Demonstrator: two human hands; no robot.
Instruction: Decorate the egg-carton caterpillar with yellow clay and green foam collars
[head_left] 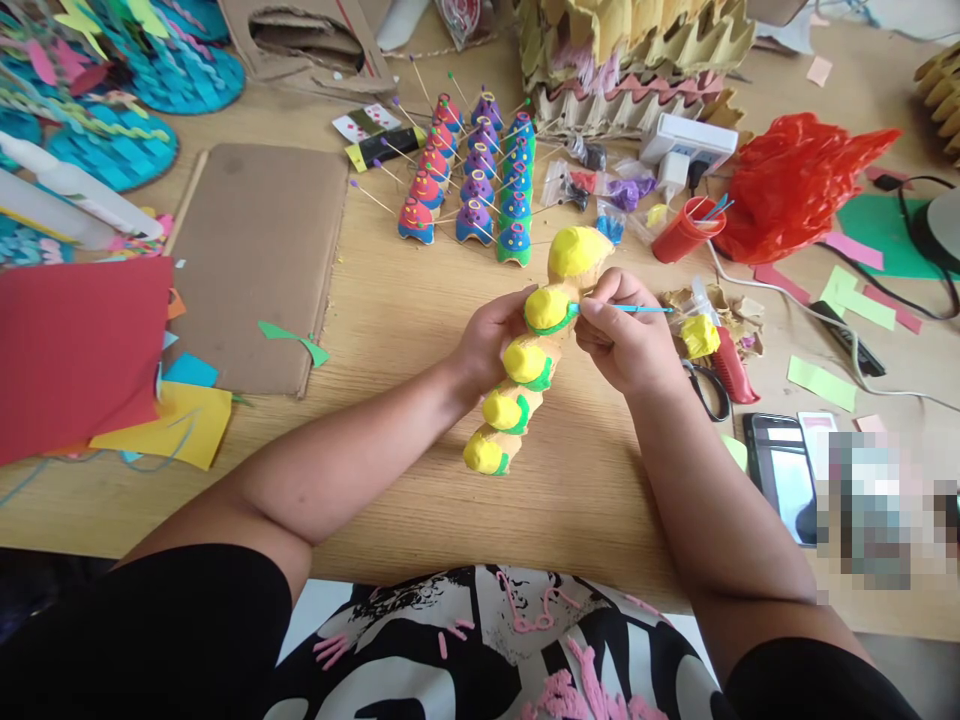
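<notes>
An egg-carton strip [526,362] with several yellow clay domes slants over the table, held up by my left hand [496,340], whose fingers go behind its left side. Green clay edges the lower domes; the top dome [576,252] shows only yellow. My right hand [621,325] pinches a thin blue tool [637,309]. The tool's tip touches the green clay at the right edge of the second dome from the top.
Three rows of painted carton caterpillars [476,185] stand at the back. A cardboard sheet [259,260] lies left. To the right are a red cup [686,230], red plastic bag [799,190], scissors [709,390] and phone [780,475].
</notes>
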